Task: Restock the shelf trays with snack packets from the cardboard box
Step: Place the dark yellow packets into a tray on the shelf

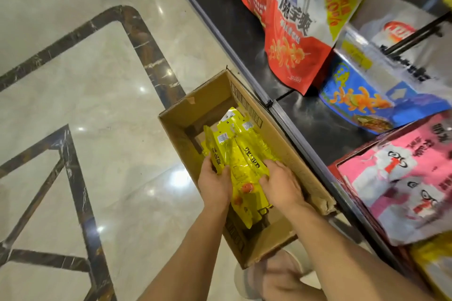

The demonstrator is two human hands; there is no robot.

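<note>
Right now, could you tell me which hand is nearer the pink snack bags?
Right. The right hand rests on the yellow packets, on the side toward the pink snack bags; the left hand holds the packets' far side.

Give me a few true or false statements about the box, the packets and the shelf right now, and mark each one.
1. The left hand and the right hand both touch the yellow packets inside the cardboard box. True.
2. The cardboard box sits up on a shelf. False: it stands on the marble floor beside the shelf.
3. The packets in the box are pink. False: they are yellow; the pink bags are on the shelf.
4. A red-and-white bag stands on the shelf. True.
</note>
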